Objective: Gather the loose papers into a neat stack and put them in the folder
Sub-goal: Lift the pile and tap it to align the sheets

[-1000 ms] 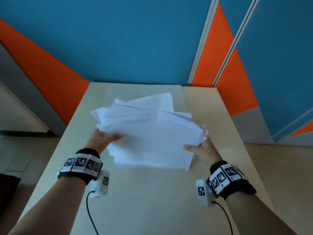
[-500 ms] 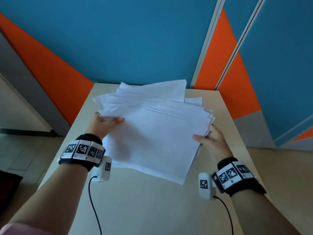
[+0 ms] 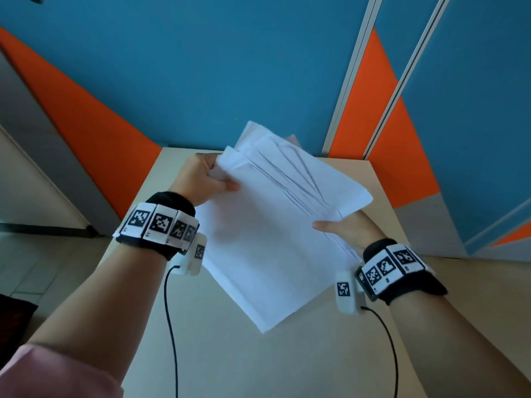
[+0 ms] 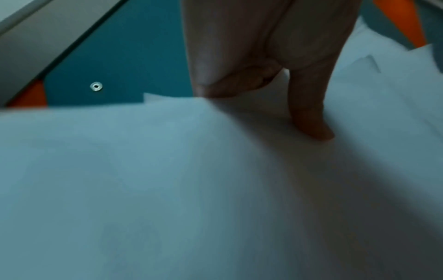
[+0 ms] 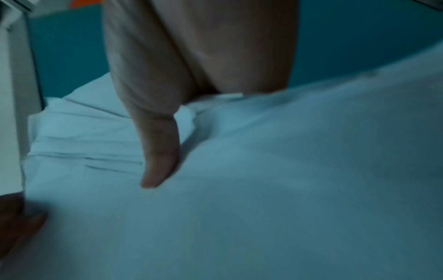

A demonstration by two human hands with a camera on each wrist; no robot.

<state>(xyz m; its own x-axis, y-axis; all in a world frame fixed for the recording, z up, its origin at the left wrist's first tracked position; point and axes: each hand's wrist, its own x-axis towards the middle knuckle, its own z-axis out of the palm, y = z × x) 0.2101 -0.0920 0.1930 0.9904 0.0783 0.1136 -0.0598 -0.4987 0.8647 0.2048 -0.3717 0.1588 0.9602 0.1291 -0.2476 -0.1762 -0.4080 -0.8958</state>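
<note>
Both grips pinch my fanned papers (image 3: 275,234) above the bench (image 3: 258,363): left hand (image 3: 201,179) at their far-left edge, right hand (image 3: 347,229) at their right edge. Unaligned sheets could slip free; no folder visible.

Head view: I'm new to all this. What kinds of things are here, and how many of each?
Hands: 2 (left hand, right hand, both gripping the paper)
Bundle of white papers: 1 (sheets overlap too much to count)
Table: 1
Marker wristbands: 2
White wrist boxes: 2
Black cables: 2
Total: 10
</note>
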